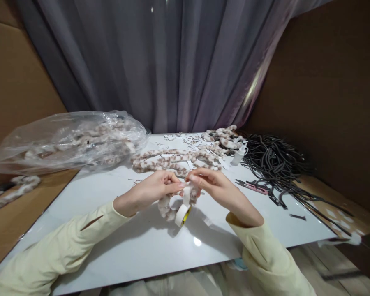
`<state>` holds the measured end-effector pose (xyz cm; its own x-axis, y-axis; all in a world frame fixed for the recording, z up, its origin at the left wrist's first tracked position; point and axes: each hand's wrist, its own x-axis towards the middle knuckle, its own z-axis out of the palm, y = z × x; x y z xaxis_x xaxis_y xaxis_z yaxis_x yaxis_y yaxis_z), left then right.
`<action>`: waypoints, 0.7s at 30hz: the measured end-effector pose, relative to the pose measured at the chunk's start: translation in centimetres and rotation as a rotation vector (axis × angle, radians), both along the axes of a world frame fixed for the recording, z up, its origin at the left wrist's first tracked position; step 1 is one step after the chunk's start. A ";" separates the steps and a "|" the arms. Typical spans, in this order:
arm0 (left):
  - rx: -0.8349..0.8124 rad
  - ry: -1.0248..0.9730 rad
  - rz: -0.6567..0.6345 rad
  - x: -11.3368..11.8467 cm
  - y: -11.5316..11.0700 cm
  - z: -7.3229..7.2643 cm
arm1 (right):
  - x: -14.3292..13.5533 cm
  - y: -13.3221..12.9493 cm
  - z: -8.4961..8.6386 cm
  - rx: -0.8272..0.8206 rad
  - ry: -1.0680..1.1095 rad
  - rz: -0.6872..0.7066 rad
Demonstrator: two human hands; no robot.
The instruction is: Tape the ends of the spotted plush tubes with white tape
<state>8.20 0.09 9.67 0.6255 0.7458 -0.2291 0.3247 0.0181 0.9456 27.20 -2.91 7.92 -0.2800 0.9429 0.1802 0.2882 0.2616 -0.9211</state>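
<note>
Over the middle of the white counter (pixel 111 259): two bare hands meet around a mottled plush cord (pixel 165 206), which sags in a curve below the fingers, nearer the left side.
Left hand (pixel 154 188): closed in a pinch on the plush cord, thumb and forefinger together near the upper end of the tape.
Right hand (pixel 214 185): closed on the same cord, fingers bent over it, tips almost touching the left hand's.
Tape strip (pixel 186 195): runs from the fingertips down to the white tape roll (pixel 181 216), which hangs tilted, its yellow core showing. Which fingertip presses the strip is too small to tell.
Hanging-roll risk: its weight could swing or twist the strip, laying it crooked or peeling it off if the pinch loosens.
Fur risk: loose pile caught under the adhesive could weaken its hold.
Counter clutter: plush strips (pixel 160 156) lie just beyond the hands; a careless reach could tangle them with the cord.
Right side: pink-handled snips (pixel 255 187) lie beside a heap of dark cords (pixel 269 160); groping there without looking could snag cords or nick a finger.
</note>
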 end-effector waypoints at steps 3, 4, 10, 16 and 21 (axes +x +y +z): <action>-0.020 0.027 0.016 0.2 -0.4 0.5 | 1.1 1.1 -0.2 -0.236 0.092 0.130; -0.024 0.039 0.018 0.3 -0.5 0.6 | 1.4 1.5 -0.3 -0.296 0.106 0.192; 0.008 0.034 -0.095 0.4 -1.3 0.6 | 1.8 3.3 -1.4 -0.524 -0.031 0.553; -0.073 -0.060 -0.171 0.4 -2.1 1.0 | 0.5 4.4 -2.5 -0.619 -0.211 0.809; -0.007 -0.063 -0.165 0.3 -2.2 1.0 | -0.1 4.2 -2.5 -0.621 -0.293 0.835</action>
